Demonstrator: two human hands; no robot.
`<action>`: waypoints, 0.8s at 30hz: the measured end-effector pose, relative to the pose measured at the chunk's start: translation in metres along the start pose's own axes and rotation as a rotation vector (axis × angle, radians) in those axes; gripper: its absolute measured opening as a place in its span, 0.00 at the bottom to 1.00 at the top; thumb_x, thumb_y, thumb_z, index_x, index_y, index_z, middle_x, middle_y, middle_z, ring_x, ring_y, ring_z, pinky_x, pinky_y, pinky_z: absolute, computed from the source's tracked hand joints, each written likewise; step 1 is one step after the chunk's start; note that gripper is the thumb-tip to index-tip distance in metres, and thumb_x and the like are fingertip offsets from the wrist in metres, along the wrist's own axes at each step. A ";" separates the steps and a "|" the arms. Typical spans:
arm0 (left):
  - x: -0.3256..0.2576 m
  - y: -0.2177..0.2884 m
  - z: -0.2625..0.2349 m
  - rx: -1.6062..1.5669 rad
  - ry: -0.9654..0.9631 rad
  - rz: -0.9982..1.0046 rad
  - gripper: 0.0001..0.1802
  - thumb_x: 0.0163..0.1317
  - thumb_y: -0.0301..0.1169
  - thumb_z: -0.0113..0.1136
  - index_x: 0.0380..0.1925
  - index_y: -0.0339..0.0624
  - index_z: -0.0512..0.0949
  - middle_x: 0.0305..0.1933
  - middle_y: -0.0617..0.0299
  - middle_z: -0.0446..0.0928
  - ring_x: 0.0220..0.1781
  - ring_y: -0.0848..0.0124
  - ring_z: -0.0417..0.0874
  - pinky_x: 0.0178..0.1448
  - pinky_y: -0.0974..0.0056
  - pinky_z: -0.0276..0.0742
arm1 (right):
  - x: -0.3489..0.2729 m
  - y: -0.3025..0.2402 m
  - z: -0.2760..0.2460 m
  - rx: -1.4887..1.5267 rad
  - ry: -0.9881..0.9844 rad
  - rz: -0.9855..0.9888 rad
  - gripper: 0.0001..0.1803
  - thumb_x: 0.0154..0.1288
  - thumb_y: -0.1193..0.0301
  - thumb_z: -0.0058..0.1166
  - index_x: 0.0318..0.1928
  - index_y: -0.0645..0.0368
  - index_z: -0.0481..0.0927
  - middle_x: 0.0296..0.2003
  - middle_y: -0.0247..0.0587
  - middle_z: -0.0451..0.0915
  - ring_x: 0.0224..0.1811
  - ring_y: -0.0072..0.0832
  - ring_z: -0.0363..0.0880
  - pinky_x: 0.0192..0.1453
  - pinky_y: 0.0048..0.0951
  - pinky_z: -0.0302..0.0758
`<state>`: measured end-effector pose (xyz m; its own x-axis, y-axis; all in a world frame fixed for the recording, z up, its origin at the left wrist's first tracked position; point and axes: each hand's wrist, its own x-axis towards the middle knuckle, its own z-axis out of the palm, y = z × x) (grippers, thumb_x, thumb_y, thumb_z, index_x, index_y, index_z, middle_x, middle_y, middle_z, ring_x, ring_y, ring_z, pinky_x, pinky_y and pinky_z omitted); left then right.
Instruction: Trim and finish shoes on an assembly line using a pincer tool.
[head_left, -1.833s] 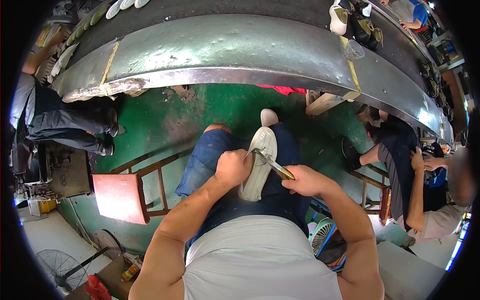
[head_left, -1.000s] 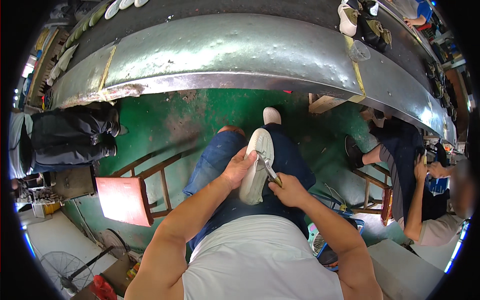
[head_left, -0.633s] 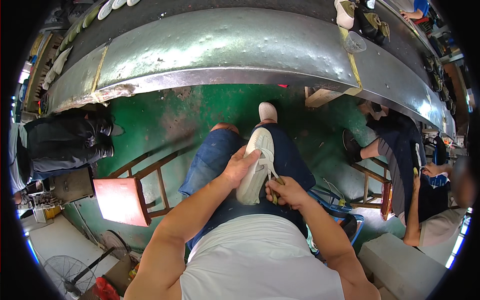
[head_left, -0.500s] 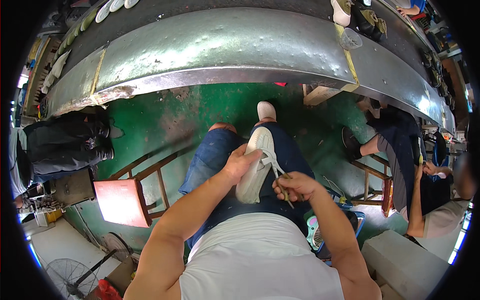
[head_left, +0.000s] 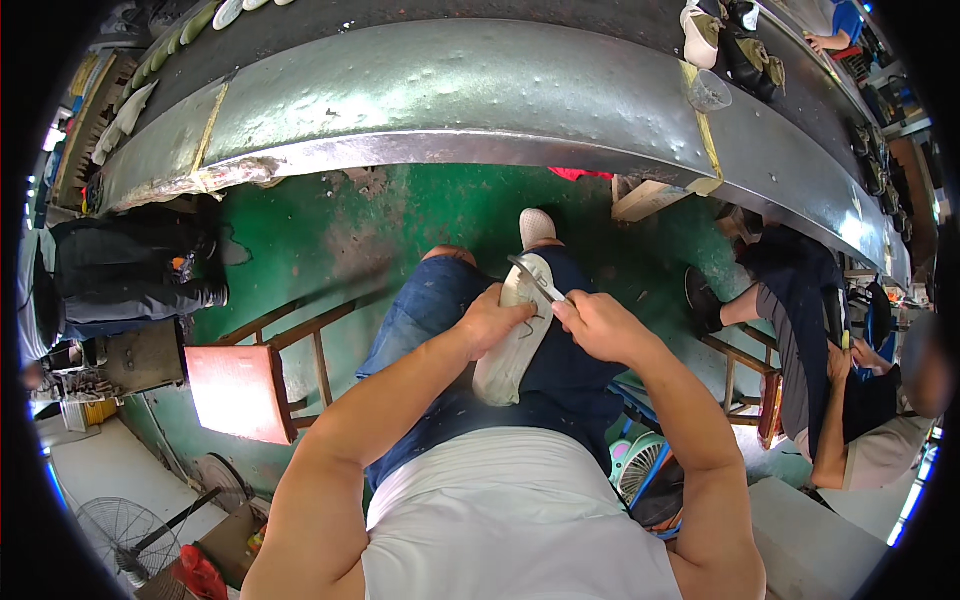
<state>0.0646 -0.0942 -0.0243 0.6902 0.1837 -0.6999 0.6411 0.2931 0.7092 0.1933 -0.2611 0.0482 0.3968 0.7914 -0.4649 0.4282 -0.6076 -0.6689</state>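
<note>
Over the lap, the left hand is wrapped around the side of a white shoe that lies sole-up on the dark blue shorts, toe pointing away. Just right of it, the right hand is pinched shut on a thin metal tool whose tip rests on the shoe's front edge. Half a second ago the tool pointed down beside the shoe; it has since swung up onto the sole, while the left hand has kept its hold. Far left, a red stool stands on the green floor. Farther right, a seated person leans forward.
</note>
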 end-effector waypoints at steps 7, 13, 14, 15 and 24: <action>-0.005 0.007 -0.009 -0.075 -0.097 -0.031 0.31 0.61 0.36 0.69 0.59 0.32 0.70 0.54 0.49 0.79 0.55 0.60 0.82 0.59 0.55 0.79 | -0.016 0.015 0.003 0.057 -0.005 0.102 0.23 0.73 0.55 0.49 0.36 0.66 0.79 0.32 0.63 0.82 0.38 0.60 0.81 0.45 0.50 0.77; 0.000 0.023 -0.021 -0.180 -0.332 -0.162 0.27 0.65 0.34 0.66 0.61 0.38 0.69 0.56 0.55 0.79 0.56 0.64 0.82 0.61 0.55 0.78 | -0.061 0.006 0.000 0.097 -0.284 0.142 0.14 0.68 0.65 0.56 0.44 0.64 0.79 0.37 0.58 0.84 0.44 0.56 0.83 0.49 0.47 0.77; 0.001 0.020 -0.019 -0.181 -0.336 -0.166 0.27 0.65 0.34 0.66 0.61 0.38 0.69 0.56 0.55 0.79 0.56 0.64 0.82 0.61 0.55 0.78 | -0.066 0.004 0.005 -0.021 -0.267 -0.025 0.15 0.67 0.67 0.56 0.48 0.65 0.78 0.39 0.57 0.84 0.45 0.54 0.83 0.51 0.47 0.77; 0.003 0.018 -0.018 -0.185 -0.333 -0.141 0.28 0.66 0.34 0.66 0.62 0.37 0.68 0.56 0.53 0.79 0.56 0.62 0.82 0.61 0.54 0.79 | -0.071 0.007 0.016 -0.120 -0.183 -0.114 0.20 0.67 0.68 0.55 0.54 0.68 0.75 0.45 0.58 0.83 0.49 0.54 0.82 0.54 0.47 0.77; 0.012 -0.007 -0.024 -0.160 -0.254 -0.089 0.29 0.66 0.36 0.66 0.62 0.35 0.68 0.57 0.53 0.79 0.57 0.63 0.81 0.61 0.55 0.78 | -0.051 -0.014 0.047 -0.419 -0.112 -0.073 0.18 0.67 0.65 0.57 0.53 0.62 0.77 0.38 0.51 0.81 0.40 0.47 0.83 0.44 0.42 0.80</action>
<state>0.0603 -0.0715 -0.0396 0.7082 -0.0841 -0.7010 0.6562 0.4450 0.6095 0.1292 -0.2896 0.0538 0.2729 0.8217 -0.5003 0.7535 -0.5059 -0.4198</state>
